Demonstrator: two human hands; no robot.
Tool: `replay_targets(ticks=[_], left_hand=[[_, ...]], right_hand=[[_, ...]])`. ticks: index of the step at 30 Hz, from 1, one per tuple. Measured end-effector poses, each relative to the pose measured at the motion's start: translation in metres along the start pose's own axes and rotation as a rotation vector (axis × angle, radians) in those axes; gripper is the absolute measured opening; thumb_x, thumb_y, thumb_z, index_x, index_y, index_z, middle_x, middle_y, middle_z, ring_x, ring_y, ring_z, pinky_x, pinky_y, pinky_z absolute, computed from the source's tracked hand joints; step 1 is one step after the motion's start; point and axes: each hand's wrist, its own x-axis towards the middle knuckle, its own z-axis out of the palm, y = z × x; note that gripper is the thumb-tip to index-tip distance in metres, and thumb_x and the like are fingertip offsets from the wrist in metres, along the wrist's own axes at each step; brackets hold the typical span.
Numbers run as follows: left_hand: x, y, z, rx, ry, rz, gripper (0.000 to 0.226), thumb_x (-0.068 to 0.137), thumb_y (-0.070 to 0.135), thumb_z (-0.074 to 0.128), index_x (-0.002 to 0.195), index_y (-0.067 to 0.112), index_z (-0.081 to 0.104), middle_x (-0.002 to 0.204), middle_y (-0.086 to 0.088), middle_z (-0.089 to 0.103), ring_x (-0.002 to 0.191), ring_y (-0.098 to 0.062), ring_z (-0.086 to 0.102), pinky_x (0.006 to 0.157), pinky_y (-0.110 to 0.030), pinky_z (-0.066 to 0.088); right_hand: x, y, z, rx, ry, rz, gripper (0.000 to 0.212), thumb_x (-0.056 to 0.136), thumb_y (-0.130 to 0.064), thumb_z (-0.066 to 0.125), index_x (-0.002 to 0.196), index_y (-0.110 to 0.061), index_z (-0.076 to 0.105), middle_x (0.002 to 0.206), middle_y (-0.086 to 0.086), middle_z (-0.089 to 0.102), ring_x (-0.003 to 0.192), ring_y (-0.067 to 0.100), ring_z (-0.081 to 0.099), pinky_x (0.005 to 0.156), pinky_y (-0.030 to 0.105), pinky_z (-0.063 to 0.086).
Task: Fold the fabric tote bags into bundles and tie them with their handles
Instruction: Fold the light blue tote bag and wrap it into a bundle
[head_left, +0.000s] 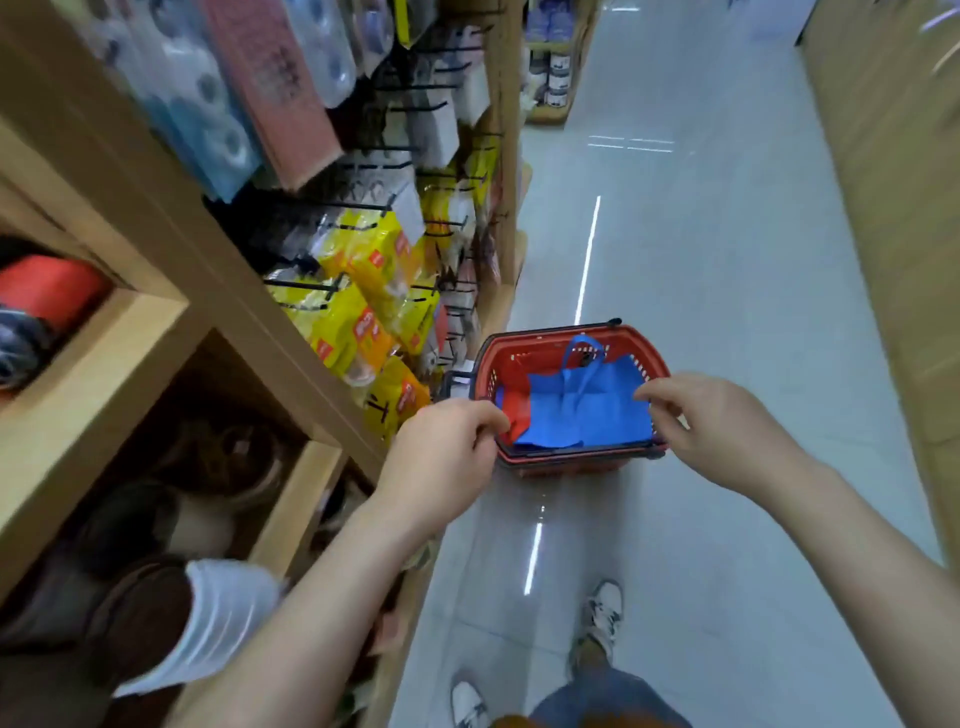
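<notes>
A blue fabric tote bag (587, 410) lies spread in a red shopping basket (631, 340) on the floor, its handle loop pointing to the far side. A bit of red fabric (516, 418) shows at the bag's left edge. My left hand (441, 447) is at the basket's near left corner, fingers curled, tips beside the red fabric. My right hand (701, 415) is at the bag's right corner, with thumb and fingers curled toward it. The frame is blurred, so I cannot make out whether either hand holds fabric.
Wooden shelving (156, 332) lines the left of the aisle, with yellow packets (363, 291) on black hooks and goods in lower cubbies. A wooden wall (893, 208) stands on the right. Shiny tiled floor (701, 234) runs ahead. My feet (602, 618) are below.
</notes>
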Motion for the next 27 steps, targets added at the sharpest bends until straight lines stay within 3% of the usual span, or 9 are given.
replay_targets(ticks=[3,7,10,12,16,22,27], left_hand=[[0.037,0.001,0.044,-0.007,-0.081,-0.064,0.026,0.089,0.013,0.054,0.101,0.025,0.074,0.102,0.006,0.073,0.094,-0.014,0.065,0.081,-0.029,0.051],[0.091,-0.003,0.102,-0.022,-0.155,-0.169,0.024,0.089,0.012,0.055,0.101,0.022,0.074,0.103,0.005,0.073,0.097,-0.017,0.065,0.085,-0.033,0.053],[0.132,-0.017,0.142,-0.014,-0.199,-0.242,0.024,0.090,0.014,0.054,0.098,0.025,0.074,0.102,0.005,0.073,0.098,-0.019,0.065,0.085,-0.034,0.053],[0.160,-0.029,0.167,-0.002,-0.207,-0.280,0.024,0.091,0.014,0.053,0.099,0.024,0.073,0.103,0.004,0.073,0.098,-0.019,0.064,0.082,-0.029,0.049],[0.207,-0.060,0.220,-0.030,-0.241,-0.364,0.024,0.093,0.013,0.053,0.104,0.021,0.073,0.111,0.002,0.071,0.105,-0.019,0.063,0.085,-0.027,0.046],[0.277,-0.121,0.339,-0.090,-0.445,-0.420,0.027,0.091,0.009,0.051,0.103,0.019,0.073,0.116,0.000,0.070,0.112,-0.022,0.061,0.094,-0.030,0.046],[0.315,-0.156,0.444,-0.056,-0.637,-0.325,0.035,0.088,0.003,0.050,0.113,0.012,0.072,0.126,-0.008,0.066,0.121,-0.026,0.056,0.102,-0.030,0.040]], right_hand=[[0.012,0.059,0.014,0.153,-0.020,0.139,0.024,0.092,-0.011,0.059,0.110,-0.020,0.071,0.094,0.001,0.069,0.082,0.020,0.062,0.081,0.033,0.049],[0.035,0.124,0.032,0.433,0.004,0.397,0.024,0.093,-0.011,0.060,0.113,-0.022,0.068,0.085,-0.006,0.064,0.074,0.005,0.061,0.070,0.008,0.041],[0.060,0.164,0.057,0.551,0.002,0.546,0.024,0.093,-0.016,0.059,0.109,-0.033,0.064,0.085,-0.009,0.063,0.077,0.014,0.063,0.081,0.032,0.051],[0.078,0.184,0.078,0.583,-0.015,0.615,0.024,0.094,-0.019,0.058,0.114,-0.031,0.064,0.088,-0.007,0.064,0.084,0.019,0.064,0.088,0.041,0.052],[0.116,0.213,0.125,0.549,-0.099,0.697,0.025,0.095,-0.021,0.057,0.120,-0.026,0.061,0.102,0.000,0.064,0.095,0.023,0.062,0.090,0.039,0.049],[0.178,0.265,0.219,0.440,-0.277,0.776,0.038,0.094,-0.020,0.057,0.132,-0.021,0.055,0.108,0.000,0.062,0.109,0.023,0.060,0.092,0.031,0.044],[0.212,0.316,0.300,0.224,-0.461,0.618,0.051,0.091,-0.010,0.056,0.141,-0.020,0.049,0.137,0.004,0.059,0.123,0.024,0.056,0.097,0.028,0.041]])
